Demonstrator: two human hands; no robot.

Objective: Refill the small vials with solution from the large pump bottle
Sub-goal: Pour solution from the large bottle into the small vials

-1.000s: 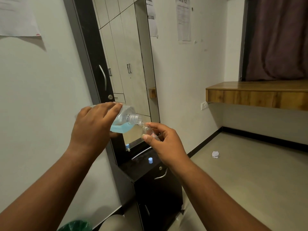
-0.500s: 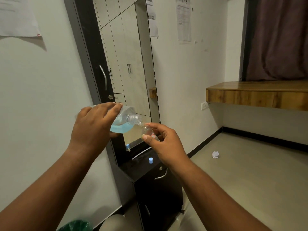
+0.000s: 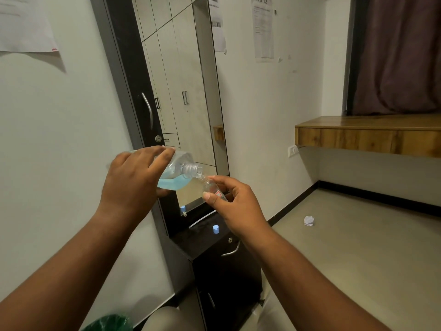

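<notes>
1. Head view, change: almost nothing is shifting between the earlier frames and this one. The left hand (image 3: pixel 133 177) is staying put, its fingers (image 3: pixel 162 152) wrapped over the large bottle (image 3: pixel 177 172), which is lying nearly level with its pump removed and its threaded neck pointing right.
2. The right hand (image 3: pixel 235 205) is likewise holding its place, thumb and fingertips pinching the small vial (image 3: pixel 212 188), which is tilting up-left so that its mouth is touching the bottle's neck.
3. Blue solution (image 3: pixel 170 183) is pooling in the bottle's lower side, short of the neck. I cannot tell whether any is passing into the vial; the vial is looking mostly clear.
4. Judgement: the pour is in progress but stalling. The bottle is probably needing more tilt before liquid reaches the neck, and the narrow mouth is making a spill likely.
5. Surface: below the hands a black cabinet (image 3: pixel 229 271) is carrying a loose blue cap (image 3: pixel 216 229) on its top, beneath a tall mirror (image 3: pixel 181 91). A second blue shape at the mirror's foot may be its reflection.
6. Room: a wooden shelf (image 3: pixel 367 134) is running along the right wall under a dark curtain (image 3: pixel 396 53). A crumpled scrap of paper (image 3: pixel 309 220) is lying on the floor, printed sheets (image 3: pixel 263 27) are hanging on the wall, and a green bin (image 3: pixel 109 323) is showing at the bottom edge.
</notes>
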